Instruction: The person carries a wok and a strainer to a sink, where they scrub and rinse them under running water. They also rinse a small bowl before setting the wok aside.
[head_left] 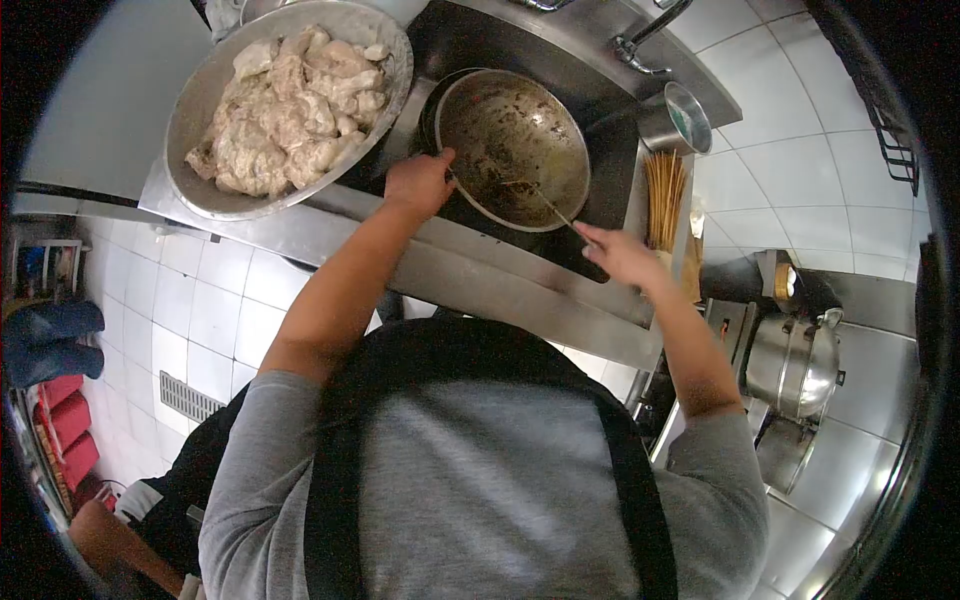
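A wide, round wok (515, 130) with a stained brown inside is in the sink (440, 45). My left hand (420, 185) is closed at the wok's near left edge, with the thumb by the rim. My right hand (622, 258) grips a long, thin-handled utensil (556, 211) from the right. Its far end reaches down into the wok; I cannot make out the head's kind. Dark residue and a little liquid show on the wok's inner surface. Another dark rim shows just behind the wok's left side.
A large metal bowl (185, 185) of pale raw meat (290, 110) stands left of the sink. On the right are a bundle of wooden sticks (664, 200), a metal container (655, 128) and a steel pot (795, 365). A faucet (630, 50) overhangs the back. Another person's arm (125, 550) shows lower left.
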